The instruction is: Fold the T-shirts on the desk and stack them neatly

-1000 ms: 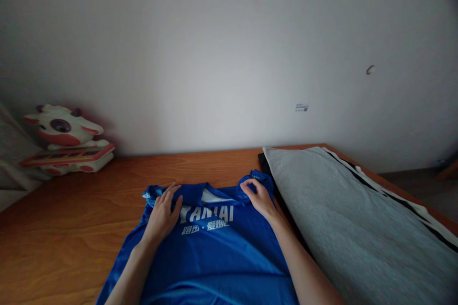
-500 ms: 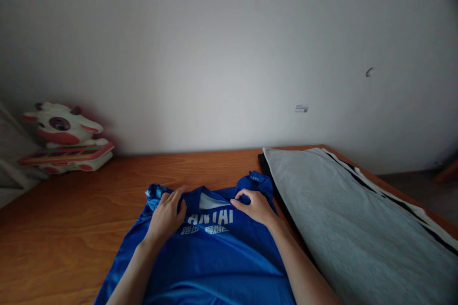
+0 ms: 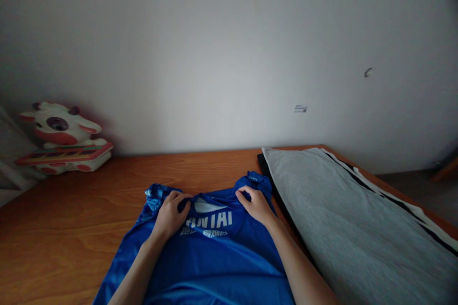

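A blue shirt (image 3: 214,262) with white lettering lies front side up, its collar end away from me and its sleeves bunched at both shoulders. At the left side of the neckline, my left hand (image 3: 172,214) is closed on the shirt, fingers curled over the fabric by the collar. My right hand (image 3: 256,206) pinches the shirt between thumb and forefinger, right of the collar near the bunched right sleeve. Pale fabric shows inside the neck opening. The shirt's lower end runs out of view beneath my forearms.
Folded grey cloth (image 3: 343,214) with black and white edging lies to the right, a black item (image 3: 264,166) under its left edge. A cow-shaped toy keyboard (image 3: 67,140) stands at the left back of the wooden surface (image 3: 71,228). Behind rises a white wall (image 3: 200,57).
My left hand has moved slightly right, its fingers closing on the collar's left side. The neckline has shifted and the neck opening looks flatter. My right hand moved slightly right along the fabric.
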Motion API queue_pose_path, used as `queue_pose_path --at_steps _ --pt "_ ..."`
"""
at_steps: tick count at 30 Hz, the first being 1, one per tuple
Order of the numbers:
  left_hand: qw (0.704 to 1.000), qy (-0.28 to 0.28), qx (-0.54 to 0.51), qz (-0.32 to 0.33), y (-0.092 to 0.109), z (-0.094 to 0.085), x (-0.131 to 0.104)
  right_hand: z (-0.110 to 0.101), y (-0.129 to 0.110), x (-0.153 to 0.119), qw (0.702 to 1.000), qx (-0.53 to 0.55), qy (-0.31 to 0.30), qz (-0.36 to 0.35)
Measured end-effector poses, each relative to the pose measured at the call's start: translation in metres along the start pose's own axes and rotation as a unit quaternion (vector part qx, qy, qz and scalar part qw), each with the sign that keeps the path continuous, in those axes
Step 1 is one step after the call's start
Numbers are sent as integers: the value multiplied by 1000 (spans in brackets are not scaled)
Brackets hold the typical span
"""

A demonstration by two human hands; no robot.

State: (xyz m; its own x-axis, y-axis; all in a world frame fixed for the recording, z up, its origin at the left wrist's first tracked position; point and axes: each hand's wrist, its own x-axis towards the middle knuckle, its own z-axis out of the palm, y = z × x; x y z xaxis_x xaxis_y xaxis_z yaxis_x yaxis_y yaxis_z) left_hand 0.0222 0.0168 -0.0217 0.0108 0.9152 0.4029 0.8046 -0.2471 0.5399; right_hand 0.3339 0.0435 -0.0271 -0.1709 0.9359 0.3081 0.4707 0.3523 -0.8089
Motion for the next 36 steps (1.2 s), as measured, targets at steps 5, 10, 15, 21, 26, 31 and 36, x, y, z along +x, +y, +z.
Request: queue_pose_path --at_steps 5,10,15,21,26,31,36 --pt "993 101 -53 -26 1 -4 4 0 4 5 997 44 59 14" --pt "984 162 -59 -34 8 -21 2 -4 -1 8 990 105 88 43" --pt "995 62 -61 -37 14 -46 -5 -13 -13 6 988 132 62 51" --pt "897 -375 -148 -181 15 -65 -9 -23 -14 2 994 93 -27 40" --pt "842 -441 -198 -239 13 -68 -10 -28 -16 1 999 38 -21 7" --pt "817 -469 -228 -246 5 -77 -14 -29 -15 0 999 37 -27 6" --pt "855 -364 -259 -264 2 -74 -11 -22 -6 2 991 100 -77 38"
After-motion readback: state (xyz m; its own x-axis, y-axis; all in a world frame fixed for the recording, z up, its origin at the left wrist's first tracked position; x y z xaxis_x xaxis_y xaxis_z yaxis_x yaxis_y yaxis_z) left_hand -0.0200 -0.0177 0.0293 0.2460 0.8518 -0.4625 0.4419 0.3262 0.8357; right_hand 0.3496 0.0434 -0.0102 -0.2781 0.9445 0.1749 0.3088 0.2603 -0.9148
